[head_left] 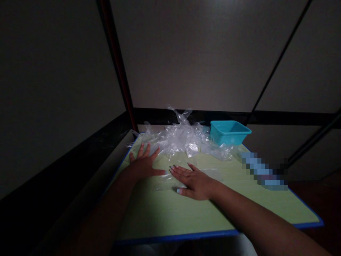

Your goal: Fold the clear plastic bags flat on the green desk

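My left hand (144, 164) is spread wide at the left of the green tabletop (165, 213), its fingertips close to a heap of crumpled clear plastic bags (181, 137). My right hand (195, 181) lies palm down near the middle, fingers stretched out to the left. Beneath and around the right hand is a flat clear plastic bag (213, 173), partly hidden by it. The left thumb reaches the area of that flat plastic; whether it touches is hard to tell.
A turquoise plastic basin (230, 133) stands at the back right, beside the heap. Something blurred out by blocks (263, 172) lies along the right side. The tabletop has a blue edge (181, 236). Panelled walls (191, 53) rise behind and to the left.
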Available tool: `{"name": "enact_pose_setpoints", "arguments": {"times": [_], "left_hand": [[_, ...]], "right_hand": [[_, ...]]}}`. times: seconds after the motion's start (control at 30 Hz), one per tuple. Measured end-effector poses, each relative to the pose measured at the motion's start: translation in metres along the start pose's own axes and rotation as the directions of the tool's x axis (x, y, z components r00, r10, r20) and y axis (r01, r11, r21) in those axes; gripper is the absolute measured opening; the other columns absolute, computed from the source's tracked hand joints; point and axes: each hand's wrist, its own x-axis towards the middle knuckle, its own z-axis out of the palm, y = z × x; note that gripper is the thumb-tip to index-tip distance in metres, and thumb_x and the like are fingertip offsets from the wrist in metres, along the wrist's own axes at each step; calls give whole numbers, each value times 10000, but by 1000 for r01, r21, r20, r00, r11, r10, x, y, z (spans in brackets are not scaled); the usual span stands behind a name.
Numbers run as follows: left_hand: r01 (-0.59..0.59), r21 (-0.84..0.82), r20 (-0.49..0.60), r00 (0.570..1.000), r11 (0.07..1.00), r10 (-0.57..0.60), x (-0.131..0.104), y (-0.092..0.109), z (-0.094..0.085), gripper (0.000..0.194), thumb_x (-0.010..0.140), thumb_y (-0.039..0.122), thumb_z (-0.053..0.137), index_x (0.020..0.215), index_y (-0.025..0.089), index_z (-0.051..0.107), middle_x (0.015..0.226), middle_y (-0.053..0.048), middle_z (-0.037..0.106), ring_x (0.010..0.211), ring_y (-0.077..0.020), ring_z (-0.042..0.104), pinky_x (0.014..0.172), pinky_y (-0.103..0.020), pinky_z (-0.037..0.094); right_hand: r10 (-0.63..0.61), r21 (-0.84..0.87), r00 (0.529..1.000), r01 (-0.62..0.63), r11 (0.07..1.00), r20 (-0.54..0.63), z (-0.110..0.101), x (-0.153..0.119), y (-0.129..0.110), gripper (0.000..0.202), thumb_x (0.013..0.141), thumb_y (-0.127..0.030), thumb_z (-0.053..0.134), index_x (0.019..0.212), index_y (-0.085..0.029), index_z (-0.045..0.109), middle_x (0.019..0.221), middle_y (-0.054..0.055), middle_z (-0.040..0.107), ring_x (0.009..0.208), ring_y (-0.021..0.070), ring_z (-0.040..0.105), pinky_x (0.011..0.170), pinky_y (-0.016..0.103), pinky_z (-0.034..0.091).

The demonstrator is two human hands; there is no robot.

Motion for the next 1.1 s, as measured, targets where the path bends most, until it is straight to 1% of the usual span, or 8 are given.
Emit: {"name": "enact_pose_setpoints", "arguments": {"times": [0.1, 0.27, 0.43, 0.57, 0.67, 0.8, 0.87, 1.1], "left_hand": [[-41, 11, -82, 996, 999, 42, 5, 5, 9, 1024, 590, 782, 491, 1424, 323, 112, 1493, -93, -106, 1333, -374, -158, 960, -690, 24], [-54, 39, 52, 997, 998, 52, 7, 6, 12, 1192, 463, 787, 580, 1424, 308, 62, 1489, -110, -110, 1314, -421, -167, 933, -719, 38], [-43, 35, 108, 993, 998, 39, 0, 4, 1, 1223, 443, 744, 627, 1423, 302, 45, 1485, -104, -120, 1314, -414, -168, 954, -698, 55], [-38, 29, 128, 991, 999, 34, 0, 2, 0, 1242, 417, 724, 660, 1424, 306, 66, 1481, -121, -127, 1317, -407, -171, 950, -698, 58], [-51, 17, 104, 993, 999, 49, 2, 1, 4, 1207, 441, 769, 615, 1426, 303, 93, 1484, -136, -111, 1316, -418, -164, 938, -708, 43], [-65, -4, -40, 997, 998, 65, 6, 3, 10, 1024, 592, 799, 471, 1424, 313, 123, 1493, -121, -99, 1333, -384, -147, 956, -688, 3], [-90, 3, -71, 993, 996, 90, 8, 4, 13, 1046, 573, 792, 506, 1423, 322, 120, 1495, -117, -97, 1330, -394, -150, 949, -697, -8], [-101, 2, 15, 995, 995, 101, 10, 2, 17, 1184, 458, 735, 651, 1427, 300, 129, 1490, -150, -100, 1323, -437, -126, 925, -724, 25]], "right_hand": [[5, 2, 1000, -5, 1000, 5, 0, 0, 0, 702, 891, -572, 274, 1444, -189, 75, 1486, 97, 111, 1367, 204, 109, 1079, 502, 13], [-1, 2, 1000, 1, 1000, 4, 1, 1, 1, 739, 886, -582, 272, 1444, -160, 32, 1487, 107, 86, 1369, 204, 93, 1076, 505, -6], [-2, -1, 1000, 2, 1000, 9, 1, 1, 1, 731, 880, -595, 276, 1445, -178, 72, 1485, 102, 112, 1367, 201, 108, 1077, 490, -24], [-6, -10, 1000, 6, 1000, 0, 0, 1, 0, 722, 883, -588, 278, 1444, -181, 75, 1485, 97, 115, 1367, 190, 113, 1079, 476, -38], [-5, -7, 1000, 5, 1000, -5, 0, 0, 0, 714, 885, -581, 286, 1445, -193, 71, 1484, 97, 128, 1365, 197, 121, 1078, 480, -29], [1, 11, 1000, -1, 1000, -1, 1, 1, 0, 711, 883, -580, 296, 1444, -197, 86, 1484, 101, 133, 1364, 211, 126, 1074, 495, -22], [1, 19, 1000, -1, 1000, -2, 2, 1, 2, 718, 880, -584, 296, 1445, -194, 87, 1485, 101, 130, 1365, 215, 124, 1074, 491, -29], [-13, 36, 1000, 13, 999, -10, 4, 3, 2, 761, 864, -614, 300, 1446, -193, 51, 1488, 93, 120, 1366, 219, 114, 1060, 483, -102]]}}
